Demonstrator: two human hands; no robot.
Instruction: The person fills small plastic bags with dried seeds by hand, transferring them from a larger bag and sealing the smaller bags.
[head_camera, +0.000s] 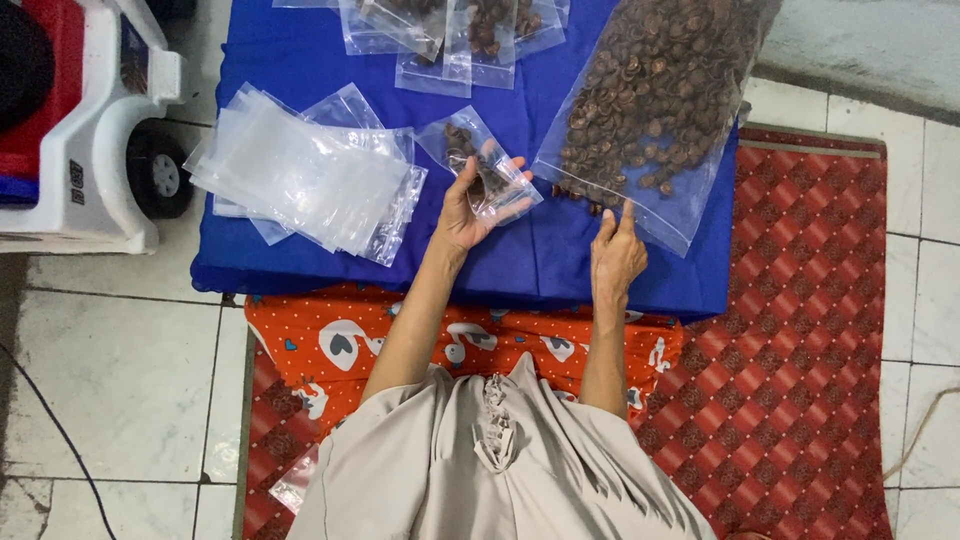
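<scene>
The left hand (468, 205) holds a small clear bag (480, 165) with a few brown bits in it, over the blue cloth (300, 70). The right hand (617, 255) points its fingers, maybe pinching, at the big bag (660, 100) of brown bits, touching its edge.

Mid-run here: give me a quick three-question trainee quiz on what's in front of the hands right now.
1. What does the left hand hold?
2. True or false: the right hand is inside the large bag.
3. Where is the stack of empty bags: A, left of the left hand; B, right of the large bag?

Key:
1. A small clear bag with a few brown pieces inside.
2. False: its fingers rest at the bag's open lower edge.
3. A, on the blue cloth.
</scene>
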